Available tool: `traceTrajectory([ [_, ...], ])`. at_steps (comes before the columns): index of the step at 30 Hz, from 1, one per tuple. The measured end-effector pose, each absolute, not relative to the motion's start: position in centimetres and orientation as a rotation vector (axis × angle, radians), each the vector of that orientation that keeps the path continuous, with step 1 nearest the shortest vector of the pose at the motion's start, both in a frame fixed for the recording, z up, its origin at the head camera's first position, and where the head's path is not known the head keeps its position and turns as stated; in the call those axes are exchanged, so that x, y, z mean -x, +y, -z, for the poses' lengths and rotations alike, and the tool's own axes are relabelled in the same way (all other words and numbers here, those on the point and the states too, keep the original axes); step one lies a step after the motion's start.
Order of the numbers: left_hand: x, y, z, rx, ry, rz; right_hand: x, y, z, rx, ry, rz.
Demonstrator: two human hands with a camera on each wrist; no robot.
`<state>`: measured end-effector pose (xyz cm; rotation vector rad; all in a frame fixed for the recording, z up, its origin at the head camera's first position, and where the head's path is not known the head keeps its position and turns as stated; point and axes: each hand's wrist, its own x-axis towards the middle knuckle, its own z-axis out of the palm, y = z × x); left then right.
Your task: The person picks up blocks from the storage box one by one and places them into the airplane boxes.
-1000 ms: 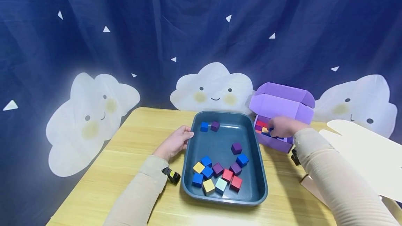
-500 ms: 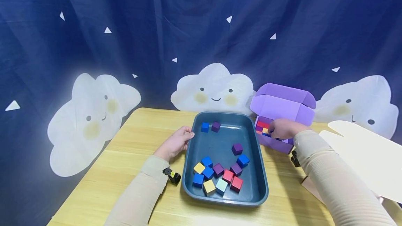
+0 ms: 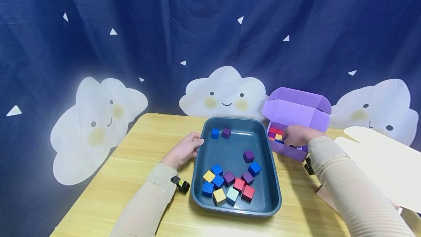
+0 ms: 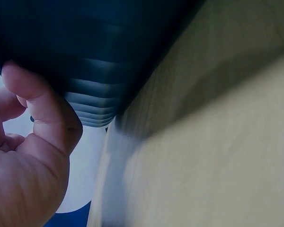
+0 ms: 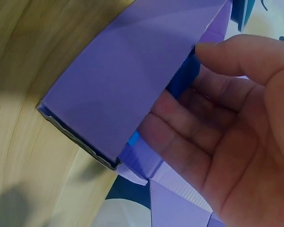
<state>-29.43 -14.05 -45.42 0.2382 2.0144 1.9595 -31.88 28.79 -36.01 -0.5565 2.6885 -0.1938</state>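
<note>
My left hand (image 3: 186,149) grips the left rim of the dark blue-grey tray (image 3: 237,149). In the left wrist view its thumb (image 4: 26,82) lies against the tray's side wall (image 4: 97,87). Several blue, purple, red and yellow cubes and one mint cube (image 3: 232,195) sit in the tray, mostly at its near end. My right hand (image 3: 297,135) reaches into the open purple box (image 3: 289,151). A blue cube (image 5: 185,78) is between its thumb and fingers, partly hidden by the box wall. Red, purple and yellow cubes (image 3: 279,137) lie packed at the box's left side.
The box's raised lid (image 3: 292,111) stands behind the right hand. A large white panel (image 3: 381,164) lies right of the right forearm, with a light brown piece (image 3: 330,198) under it. A starry blue curtain (image 3: 197,17) hangs behind the wooden table (image 3: 144,138).
The right hand has settled slightly lower in the box, and the blue cube at its fingertips has dropped from the head view. The left hand, tray and its cubes stay in place.
</note>
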Motion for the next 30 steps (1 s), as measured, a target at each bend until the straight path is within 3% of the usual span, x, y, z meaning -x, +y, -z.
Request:
traceTrajectory([
  [13,29.43,-14.02,45.28,-0.235,2.020,-1.961,31.81,28.76,36.14,0.501,2.706,0.134],
  [30,29.36,-14.07,45.22,-0.234,2.017,-1.946,31.71,28.22,35.82,0.627,2.769,0.246],
])
